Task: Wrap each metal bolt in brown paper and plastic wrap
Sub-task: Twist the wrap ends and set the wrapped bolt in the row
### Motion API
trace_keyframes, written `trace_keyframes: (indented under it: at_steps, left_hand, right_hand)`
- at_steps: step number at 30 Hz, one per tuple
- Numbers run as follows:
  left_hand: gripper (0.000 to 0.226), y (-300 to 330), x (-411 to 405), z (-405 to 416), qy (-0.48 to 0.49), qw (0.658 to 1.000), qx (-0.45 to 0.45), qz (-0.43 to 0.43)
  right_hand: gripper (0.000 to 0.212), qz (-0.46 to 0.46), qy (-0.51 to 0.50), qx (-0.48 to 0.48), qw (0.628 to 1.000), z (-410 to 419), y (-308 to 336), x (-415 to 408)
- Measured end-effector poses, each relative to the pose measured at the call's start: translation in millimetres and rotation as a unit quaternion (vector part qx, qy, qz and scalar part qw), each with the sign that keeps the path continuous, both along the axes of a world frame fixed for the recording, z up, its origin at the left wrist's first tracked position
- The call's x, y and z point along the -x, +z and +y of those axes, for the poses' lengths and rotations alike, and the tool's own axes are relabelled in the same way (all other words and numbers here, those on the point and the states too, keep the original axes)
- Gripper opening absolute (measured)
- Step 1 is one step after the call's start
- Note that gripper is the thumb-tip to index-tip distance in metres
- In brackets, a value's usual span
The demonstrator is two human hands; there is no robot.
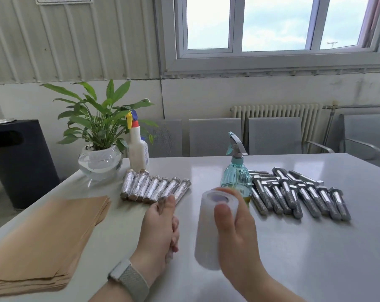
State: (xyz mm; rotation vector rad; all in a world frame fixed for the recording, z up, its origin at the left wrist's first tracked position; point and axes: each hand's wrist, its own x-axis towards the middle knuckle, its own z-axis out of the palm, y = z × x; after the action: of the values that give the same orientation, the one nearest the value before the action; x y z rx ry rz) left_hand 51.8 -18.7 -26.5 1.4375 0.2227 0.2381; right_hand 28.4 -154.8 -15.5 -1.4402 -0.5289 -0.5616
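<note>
My right hand (234, 234) grips a white roll of plastic wrap (208, 232), held upright above the table with its hollow core facing up. To its left, my left hand (160, 232) is curled round a wrapped bolt (162, 203), of which only the top end shows. A row of several wrapped bolts (154, 189) lies behind my left hand. Several bare metal bolts (298, 192) lie in rows at the right. A stack of brown paper sheets (47, 238) sits at the left of the table.
A teal spray bottle (237, 173) stands just behind the roll. A white spray bottle (137, 152) and a potted plant in a glass bowl (100, 162) stand at the back left. Grey chairs (274, 136) line the far edge of the white table (315, 247).
</note>
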Motion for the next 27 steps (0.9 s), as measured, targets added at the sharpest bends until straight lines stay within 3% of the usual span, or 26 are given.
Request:
trace_keyframes:
  at_steps: [2, 5, 8, 10, 13, 16, 20, 23, 27]
  left_hand:
    - [0.034, -1.7, -6.5, 7.9, 0.007, 0.999, -0.045, 0.022]
    - [0.031, 1.3, -20.1, 9.5, 0.006, 0.978, -0.208, 0.024]
    - [0.029, 4.8, -45.1, -2.0, 0.007, 0.882, -0.470, 0.040]
    - [0.027, 5.9, -67.4, -12.9, 0.012, 0.813, -0.581, 0.035]
    - [0.026, 10.9, -97.2, -27.8, 0.006, 0.728, -0.685, 0.014]
    - [0.027, 11.7, -120.2, -33.3, 0.017, 0.677, -0.735, -0.019]
    - [0.031, 0.2, -137.7, -26.8, 0.043, 0.644, -0.764, -0.003]
    - [0.031, -12.5, -146.0, -19.6, 0.041, 0.626, -0.777, -0.049]
    - [0.035, -11.9, -156.8, -13.2, -0.022, 0.675, -0.735, -0.063]
  right_hand:
    - [0.054, 0.053, -0.042, -0.002, 0.998, -8.5, -3.4, -10.7]
    - [0.051, 0.084, -0.084, 0.014, 0.993, -15.3, -10.6, -22.6]
    - [0.055, 0.100, -0.105, 0.030, 0.989, -16.5, -16.9, -28.5]
    - [0.051, 0.118, -0.105, 0.031, 0.987, -17.7, -20.1, -31.4]
    - [0.050, 0.131, -0.102, 0.014, 0.986, -19.7, -19.7, -34.3]
    - [0.049, 0.141, -0.092, 0.017, 0.986, -21.8, -20.7, -38.3]
    - [0.060, 0.155, -0.094, 0.029, 0.983, -24.1, -23.9, -45.5]
    - [0.059, 0.168, -0.085, 0.033, 0.982, -22.1, -26.0, -49.6]
    - [0.058, 0.176, -0.078, 0.034, 0.981, -21.1, -27.7, -51.3]
